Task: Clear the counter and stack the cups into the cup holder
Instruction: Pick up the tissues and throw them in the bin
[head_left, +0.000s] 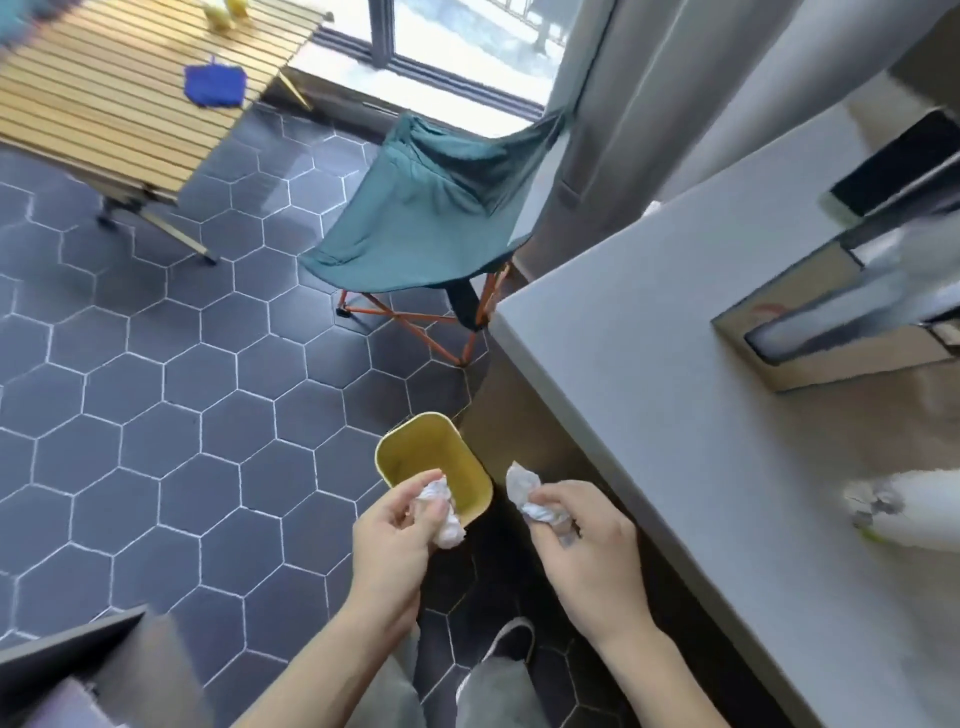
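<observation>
Binning trash: left hand (397, 525) pinching crumpled tissue (441, 512) over yellow bin (415, 447), right hand (587, 540) pinching second wad (530, 496) just beside bin. Next, probably releasing both into bin. Blurred cups (914, 512) on surface (649, 374) right of bin.

Both bare forearms enter from 6 o'clock, reaching toward 12. Left hand (397, 525), fingers curled, pinches a crumpled tissue (441, 512); right hand (584, 540) at its 3 o'clock likewise clenches a second crumpled tissue (530, 493)
</observation>
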